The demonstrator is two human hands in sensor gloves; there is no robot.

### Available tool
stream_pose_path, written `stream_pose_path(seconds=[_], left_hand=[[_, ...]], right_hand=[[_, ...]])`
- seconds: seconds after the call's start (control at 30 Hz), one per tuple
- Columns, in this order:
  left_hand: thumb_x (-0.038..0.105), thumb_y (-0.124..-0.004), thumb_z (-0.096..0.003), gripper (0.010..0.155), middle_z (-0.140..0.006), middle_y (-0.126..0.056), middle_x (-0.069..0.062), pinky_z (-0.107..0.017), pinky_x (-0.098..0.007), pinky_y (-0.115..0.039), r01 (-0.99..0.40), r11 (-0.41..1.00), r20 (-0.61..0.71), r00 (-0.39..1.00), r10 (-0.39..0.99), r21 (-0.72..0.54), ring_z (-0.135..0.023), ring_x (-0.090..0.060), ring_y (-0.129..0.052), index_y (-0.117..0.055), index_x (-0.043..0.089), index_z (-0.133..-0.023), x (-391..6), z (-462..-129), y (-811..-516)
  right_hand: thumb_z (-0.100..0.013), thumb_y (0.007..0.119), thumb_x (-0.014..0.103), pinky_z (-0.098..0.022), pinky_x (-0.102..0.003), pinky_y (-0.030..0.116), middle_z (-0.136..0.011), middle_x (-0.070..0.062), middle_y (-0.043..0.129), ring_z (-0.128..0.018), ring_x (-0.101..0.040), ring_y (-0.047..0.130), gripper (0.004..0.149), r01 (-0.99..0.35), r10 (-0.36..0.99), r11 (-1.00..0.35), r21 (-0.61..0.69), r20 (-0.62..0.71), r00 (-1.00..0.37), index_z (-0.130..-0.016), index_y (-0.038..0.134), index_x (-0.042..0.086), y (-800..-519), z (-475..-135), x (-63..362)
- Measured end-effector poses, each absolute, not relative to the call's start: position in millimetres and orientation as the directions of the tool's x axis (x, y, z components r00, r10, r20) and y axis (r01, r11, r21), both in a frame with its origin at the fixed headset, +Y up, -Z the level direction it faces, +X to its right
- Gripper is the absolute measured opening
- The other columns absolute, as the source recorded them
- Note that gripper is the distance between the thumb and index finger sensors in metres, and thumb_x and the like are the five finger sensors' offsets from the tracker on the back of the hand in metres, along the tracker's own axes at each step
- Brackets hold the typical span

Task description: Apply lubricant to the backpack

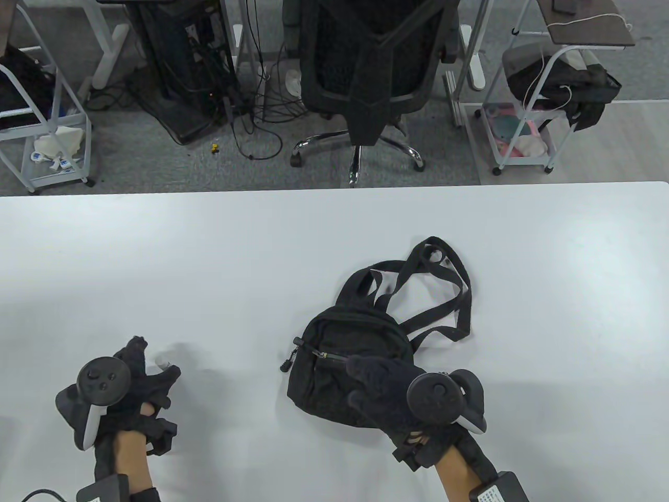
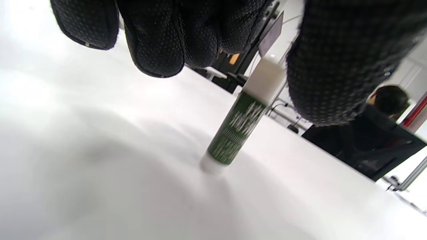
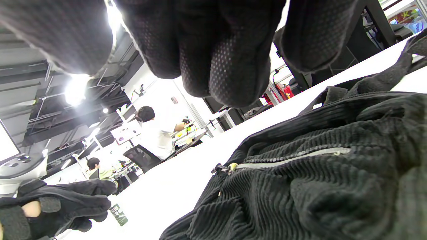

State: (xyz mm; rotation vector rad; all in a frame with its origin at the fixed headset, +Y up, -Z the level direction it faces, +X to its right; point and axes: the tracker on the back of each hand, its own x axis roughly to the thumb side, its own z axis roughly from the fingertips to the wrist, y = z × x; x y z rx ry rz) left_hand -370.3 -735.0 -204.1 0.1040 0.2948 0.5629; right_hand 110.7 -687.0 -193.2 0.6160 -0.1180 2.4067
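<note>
A small black corduroy backpack (image 1: 345,361) lies flat on the white table (image 1: 209,251), its straps (image 1: 444,293) trailing to the far right. Its front pocket zipper (image 3: 293,155) is closed, with the slider at the left end. My right hand (image 1: 384,384) is spread over the backpack's near right part, gripping nothing. A green lubricant stick (image 2: 237,131) with a white cap stands upright on the table. My left hand (image 1: 151,366) holds it at the cap, thumb (image 2: 333,66) on one side and fingers (image 2: 160,40) on the other. The stick also shows in the right wrist view (image 3: 118,213).
Bare white tabletop lies between my hands and beyond the backpack. Past the far table edge stand a black office chair (image 1: 373,73), wire carts (image 1: 533,120) and cables on the floor.
</note>
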Motion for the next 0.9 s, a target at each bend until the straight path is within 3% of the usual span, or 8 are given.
stream_pose_path(seconds=[0.1, 0.27, 0.4, 0.5, 0.7, 0.9], left_hand=[[0.059, -0.091, -0.0402, 0.092, -0.109, -0.056, -0.031, -0.063, -0.073, -0.066, -0.562, 0.782, -0.144, 0.779, 0.61, 0.27, -0.087, -0.057, -0.078, -0.059, 0.007, -0.11, -367.7, -192.5, -715.5], [0.059, -0.083, -0.0456, 0.085, -0.111, -0.051, -0.032, -0.065, -0.072, -0.065, -0.738, 0.595, 0.208, 0.667, 0.715, 0.318, -0.092, -0.057, -0.075, -0.059, 0.009, -0.11, -338.5, -177.1, -684.9], [0.058, -0.083, -0.0466, 0.083, -0.112, -0.051, -0.029, -0.067, -0.071, -0.063, -0.867, 0.456, 0.454, 0.495, 0.741, 0.2, -0.094, -0.057, -0.073, -0.059, 0.01, -0.11, -297.0, -170.1, -671.7], [0.057, -0.082, -0.0468, 0.081, -0.113, -0.051, -0.027, -0.069, -0.071, -0.062, -0.88, 0.457, 0.567, 0.443, 0.694, 0.128, -0.096, -0.056, -0.071, -0.06, 0.011, -0.11, -262.5, -164.2, -664.5], [0.057, -0.082, -0.047, 0.08, -0.113, -0.052, -0.025, -0.068, -0.072, -0.061, -0.845, 0.534, 0.594, 0.447, 0.668, 0.036, -0.096, -0.056, -0.072, -0.06, 0.013, -0.11, -204.8, -168.0, -654.9], [0.056, -0.081, -0.0469, 0.074, -0.111, -0.06, -0.022, -0.067, -0.073, -0.062, -0.621, 0.78, 0.528, 0.639, 0.559, -0.073, -0.095, -0.054, -0.074, -0.068, 0.013, -0.106, -152.8, -190.9, -692.8]], right_hand=[[-0.045, 0.082, 0.06, -0.061, -0.057, 0.077, -0.093, -0.004, 0.088, -0.075, -0.027, 0.102, 0.059, -0.632, 0.582, -0.773, 0.058, 0.461, -0.67, -0.096, 0.079, 0.03, -683.7, -192.5, 114.2], [-0.045, 0.082, 0.06, -0.062, -0.058, 0.075, -0.097, -0.004, 0.084, -0.08, -0.028, 0.099, 0.06, -0.661, 0.601, -0.749, 0.042, 0.461, -0.652, -0.098, 0.077, 0.03, -679.9, -192.5, 119.2], [-0.046, 0.082, 0.06, -0.065, -0.059, 0.071, -0.101, -0.004, 0.079, -0.087, -0.031, 0.093, 0.061, -0.681, 0.617, -0.731, 0.037, 0.462, -0.637, -0.099, 0.076, 0.031, -677.2, -192.7, 123.7], [-0.046, 0.081, 0.06, -0.067, -0.061, 0.067, -0.104, -0.003, 0.076, -0.092, -0.032, 0.089, 0.059, -0.695, 0.623, -0.719, 0.029, 0.47, -0.625, -0.098, 0.077, 0.031, -673.3, -191.5, 128.0], [-0.046, 0.081, 0.06, -0.068, -0.062, 0.066, -0.104, -0.003, 0.076, -0.095, -0.035, 0.086, 0.059, -0.715, 0.642, -0.699, 0.03, 0.465, -0.609, -0.098, 0.077, 0.032, -670.5, -192.4, 132.8], [-0.046, 0.081, 0.06, -0.068, -0.062, 0.065, -0.104, -0.003, 0.077, -0.094, -0.035, 0.087, 0.056, -0.703, 0.634, -0.711, 0.02, 0.452, -0.628, -0.096, 0.079, 0.034, -670.2, -194.8, 135.7]])
